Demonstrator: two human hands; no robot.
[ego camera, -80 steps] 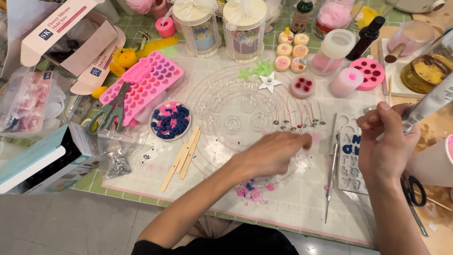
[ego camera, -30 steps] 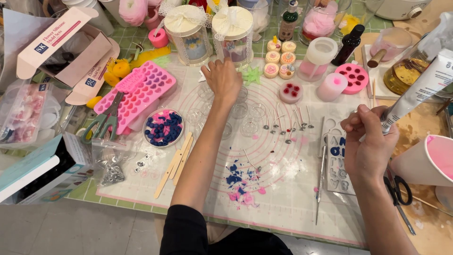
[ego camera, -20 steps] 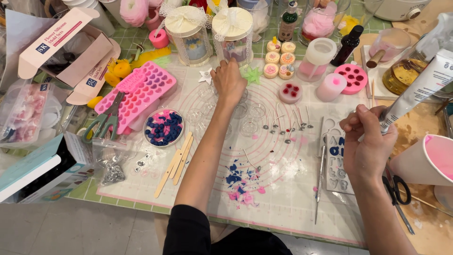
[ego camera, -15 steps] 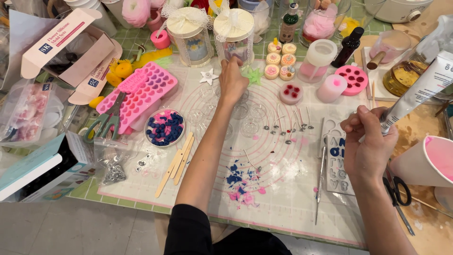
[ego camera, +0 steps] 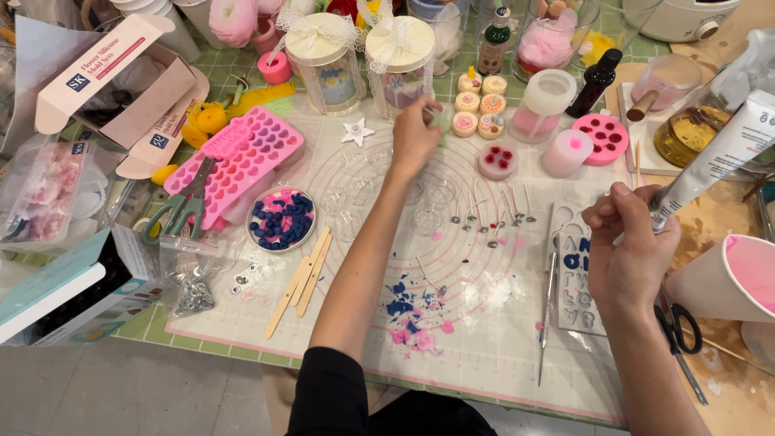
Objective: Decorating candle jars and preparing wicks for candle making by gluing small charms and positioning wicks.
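Looking down through the head view: my left hand (ego camera: 416, 137) is stretched to the far side of the white silicone work mat (ego camera: 484, 355), fingers pinched shut on a small pale green piece (ego camera: 440, 119), just in front of the lace-trimmed jar (ego camera: 400, 56). Compared with a second ago the hand has shifted right from the white star piece (ego camera: 356, 132), which now lies bare on the mat; so the green piece looks like the item being taken, the star left alone. My right hand (ego camera: 626, 250) hasn't moved: fist closed around the lower end of a white squeeze tube (ego camera: 718, 165), held tilted above the letter mould (ego camera: 583, 278). Pink cup (ego camera: 739, 278) sits just right of it. Blue and pink wax flakes (ego camera: 408, 311) are scattered beside my left forearm.
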